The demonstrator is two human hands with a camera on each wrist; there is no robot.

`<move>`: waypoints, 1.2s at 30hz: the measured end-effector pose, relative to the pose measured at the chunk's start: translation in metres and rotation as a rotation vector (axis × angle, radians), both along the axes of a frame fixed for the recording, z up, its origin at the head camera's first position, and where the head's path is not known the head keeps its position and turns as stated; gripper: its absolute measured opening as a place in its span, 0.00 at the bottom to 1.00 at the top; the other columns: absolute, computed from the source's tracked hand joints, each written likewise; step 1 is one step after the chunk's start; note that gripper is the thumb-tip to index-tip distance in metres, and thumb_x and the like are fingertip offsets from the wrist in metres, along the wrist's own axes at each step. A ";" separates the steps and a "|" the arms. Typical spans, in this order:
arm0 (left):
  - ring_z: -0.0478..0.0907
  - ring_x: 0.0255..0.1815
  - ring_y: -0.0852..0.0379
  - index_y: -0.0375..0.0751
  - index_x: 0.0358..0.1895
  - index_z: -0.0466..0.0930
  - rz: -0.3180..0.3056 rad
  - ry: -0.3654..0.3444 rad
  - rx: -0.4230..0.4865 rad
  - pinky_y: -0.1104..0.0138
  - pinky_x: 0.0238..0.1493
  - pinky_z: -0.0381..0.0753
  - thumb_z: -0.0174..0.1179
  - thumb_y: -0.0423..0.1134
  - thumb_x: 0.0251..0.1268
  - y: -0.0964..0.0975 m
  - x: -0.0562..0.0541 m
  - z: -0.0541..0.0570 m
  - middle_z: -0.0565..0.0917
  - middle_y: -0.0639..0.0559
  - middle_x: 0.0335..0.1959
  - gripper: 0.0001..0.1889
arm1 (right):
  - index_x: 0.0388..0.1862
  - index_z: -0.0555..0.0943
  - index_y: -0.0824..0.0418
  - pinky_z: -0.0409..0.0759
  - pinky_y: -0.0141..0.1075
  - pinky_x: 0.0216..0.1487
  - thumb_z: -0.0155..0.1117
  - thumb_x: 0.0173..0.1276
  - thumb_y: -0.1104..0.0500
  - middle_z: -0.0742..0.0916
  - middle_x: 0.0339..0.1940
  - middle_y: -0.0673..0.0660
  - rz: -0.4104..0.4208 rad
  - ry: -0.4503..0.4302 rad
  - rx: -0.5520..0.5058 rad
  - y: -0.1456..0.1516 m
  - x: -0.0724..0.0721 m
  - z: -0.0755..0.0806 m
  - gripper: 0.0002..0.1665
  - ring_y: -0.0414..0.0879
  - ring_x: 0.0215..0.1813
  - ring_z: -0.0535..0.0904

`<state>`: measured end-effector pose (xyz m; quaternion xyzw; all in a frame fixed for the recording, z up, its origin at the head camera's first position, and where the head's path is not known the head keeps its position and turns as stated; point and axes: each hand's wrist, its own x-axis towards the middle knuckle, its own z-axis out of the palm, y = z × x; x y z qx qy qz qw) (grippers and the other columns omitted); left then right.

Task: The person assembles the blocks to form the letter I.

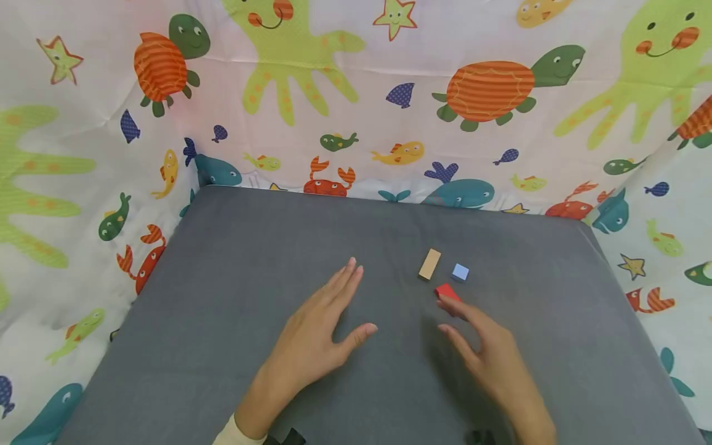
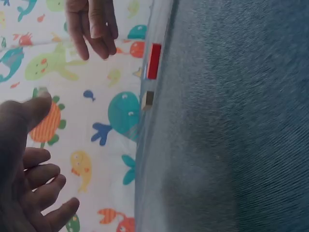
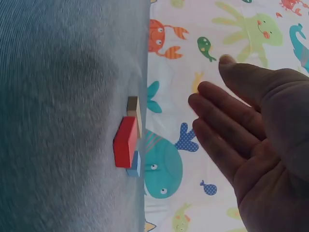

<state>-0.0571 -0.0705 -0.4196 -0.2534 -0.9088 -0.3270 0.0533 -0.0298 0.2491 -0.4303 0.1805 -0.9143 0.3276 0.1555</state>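
Three small blocks lie close together right of centre on the grey cloth in the head view. A tan rectangular block (image 1: 429,264) is at the left, a blue cube (image 1: 460,272) beside it, and a red block (image 1: 447,292) in front. My right hand (image 1: 492,349) hovers just in front of the red block, thumb and fingers apart, its fingertips overlapping the block's edge in this view. Farther left, my left hand (image 1: 311,337) is held over the cloth with straight fingers and the thumb spread. Both palms hold nothing. In the right wrist view the red block (image 3: 125,141) partly covers the other two.
The grey cloth surface (image 1: 267,247) spreads under both hands. White fabric printed with sea animals (image 1: 356,148) rises behind it and along the left and right sides. Dark straps (image 1: 292,437) show near the wrists at the bottom edge.
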 end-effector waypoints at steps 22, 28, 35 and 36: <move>0.58 0.82 0.69 0.65 0.83 0.61 -0.153 -0.055 0.197 0.56 0.77 0.69 0.68 0.54 0.74 0.021 -0.029 0.014 0.62 0.68 0.83 0.38 | 0.74 0.78 0.40 0.71 0.24 0.69 0.85 0.60 0.62 0.87 0.65 0.47 -0.084 -0.065 0.084 0.022 -0.013 0.007 0.45 0.49 0.66 0.84; 0.59 0.81 0.69 0.62 0.83 0.63 -0.179 -0.031 0.202 0.56 0.77 0.69 0.69 0.52 0.73 0.030 -0.033 0.010 0.62 0.69 0.82 0.38 | 0.77 0.76 0.39 0.78 0.36 0.66 0.84 0.61 0.62 0.87 0.66 0.48 -0.075 -0.073 0.092 0.027 -0.016 0.004 0.47 0.48 0.66 0.85; 0.60 0.82 0.63 0.55 0.83 0.64 -0.226 -0.007 0.212 0.56 0.77 0.69 0.70 0.48 0.73 0.039 -0.045 0.005 0.65 0.59 0.83 0.39 | 0.78 0.75 0.44 0.82 0.57 0.61 0.82 0.62 0.64 0.85 0.68 0.53 -0.055 -0.109 0.089 0.034 -0.022 0.001 0.47 0.55 0.67 0.84; 0.61 0.82 0.63 0.55 0.83 0.64 -0.232 -0.004 0.212 0.56 0.77 0.69 0.70 0.48 0.73 0.040 -0.047 0.005 0.65 0.58 0.83 0.39 | 0.78 0.75 0.45 0.81 0.58 0.61 0.82 0.63 0.64 0.85 0.69 0.54 -0.053 -0.118 0.088 0.035 -0.023 0.001 0.46 0.56 0.67 0.84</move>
